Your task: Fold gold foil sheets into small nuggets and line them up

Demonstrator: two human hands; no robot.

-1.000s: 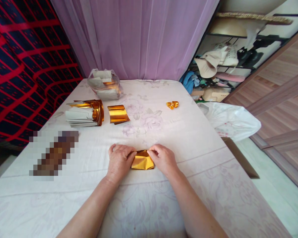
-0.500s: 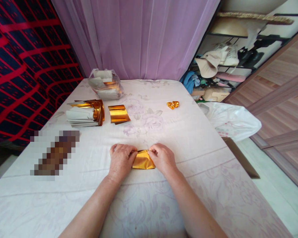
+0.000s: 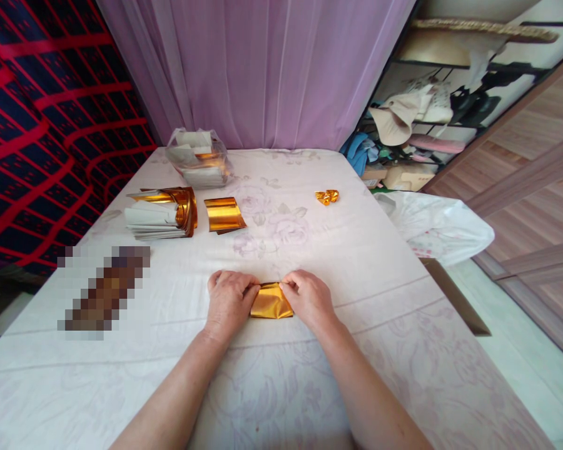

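Note:
A small piece of gold foil paper [image 3: 271, 302] lies on the table close in front of me, its far edge folded or doubled into a dark line. My left hand [image 3: 229, 299] pinches its far left corner between thumb and fingers. At the far right corner, my right hand [image 3: 308, 296] pinches the same paper. Beyond my hands rest a few flat gold foil sheets [image 3: 224, 214], slightly curled. To the right of these sits a folded gold foil piece [image 3: 327, 197] with a knotted, bow-like shape.
Left of the sheets stands a folded-over stack of gold and white paper [image 3: 162, 214]. Behind it is a clear plastic bag [image 3: 199, 159] of similar paper. A blurred patch [image 3: 106, 290] covers something at left. A white plastic bag [image 3: 441, 228] hangs beside the floral-covered table [image 3: 380, 287].
The top of the gold foil paper looks slightly flatter and its far edge straighter. Both hands keep their pinch in nearly the same place.

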